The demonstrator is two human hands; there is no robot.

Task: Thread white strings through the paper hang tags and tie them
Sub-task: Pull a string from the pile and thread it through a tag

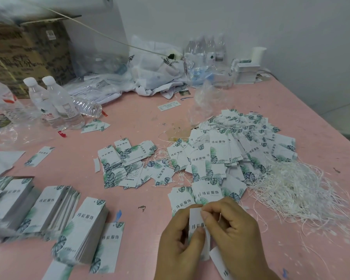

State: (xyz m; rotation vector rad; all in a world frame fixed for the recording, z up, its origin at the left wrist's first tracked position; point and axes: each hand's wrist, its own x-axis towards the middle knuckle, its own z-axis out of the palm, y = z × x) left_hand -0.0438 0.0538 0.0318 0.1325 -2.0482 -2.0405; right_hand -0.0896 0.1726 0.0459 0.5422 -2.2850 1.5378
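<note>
Gripping one hang tag (196, 223) together, left hand (178, 245) and right hand (233, 229) – fingers hiding its hole, string indiscernible

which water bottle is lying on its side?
The clear bottle right of the two upright white-capped bottles; it lies flat on the pink table, the others stand.

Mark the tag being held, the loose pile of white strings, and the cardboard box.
held tag (196, 220), head view, on its printed face between both hands.
pile of white strings (291, 190), head view, middle of the tangle.
cardboard box (26, 55), head view, on its printed front.
</note>
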